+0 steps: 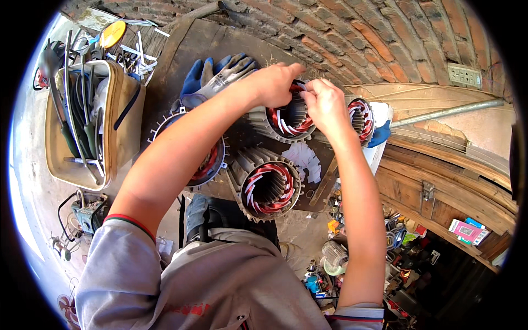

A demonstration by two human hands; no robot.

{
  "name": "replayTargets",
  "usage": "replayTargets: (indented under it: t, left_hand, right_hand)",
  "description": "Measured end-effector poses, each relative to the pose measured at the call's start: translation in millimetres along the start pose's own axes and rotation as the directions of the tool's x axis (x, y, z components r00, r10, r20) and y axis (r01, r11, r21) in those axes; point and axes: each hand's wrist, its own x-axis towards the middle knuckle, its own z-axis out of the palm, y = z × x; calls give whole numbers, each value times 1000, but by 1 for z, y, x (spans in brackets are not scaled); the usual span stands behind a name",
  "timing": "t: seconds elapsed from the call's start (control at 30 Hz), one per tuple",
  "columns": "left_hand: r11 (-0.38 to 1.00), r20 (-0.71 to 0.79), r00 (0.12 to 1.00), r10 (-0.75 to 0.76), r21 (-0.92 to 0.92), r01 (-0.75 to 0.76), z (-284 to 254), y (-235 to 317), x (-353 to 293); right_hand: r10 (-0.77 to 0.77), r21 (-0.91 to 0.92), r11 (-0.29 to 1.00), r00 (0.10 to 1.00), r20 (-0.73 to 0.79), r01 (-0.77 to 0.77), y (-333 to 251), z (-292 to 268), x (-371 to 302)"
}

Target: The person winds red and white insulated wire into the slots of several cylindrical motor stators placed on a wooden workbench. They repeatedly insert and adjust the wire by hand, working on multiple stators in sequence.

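Rear stator [273, 123] behind front stator [252, 179] on bench [206, 41]; gloves [217, 78] left, bin [126, 99] farther left.

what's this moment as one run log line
left hand: at red-wound stator, far side | right hand: same stator, right side | nearer: second stator, pale slips | picture left: gloves, tool bin

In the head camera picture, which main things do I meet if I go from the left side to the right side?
Beige tub of tools, leftmost motor housing, left hand, right hand, rightmost motor housing, wall socket.
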Motion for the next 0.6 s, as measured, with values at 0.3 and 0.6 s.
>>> replayTargets:
  t: [0.3, 0.6]
  left_hand:
    - [954, 138, 989, 51, 286, -89, -27, 26, 20]
    - [877, 55, 994, -89, 478, 52, -17, 45, 2]
  right_hand:
    - [-185, 45, 981, 978, -99, 190, 19, -1, 3]
    - [-138, -94, 984, 984, 111, 149, 24, -10, 24]
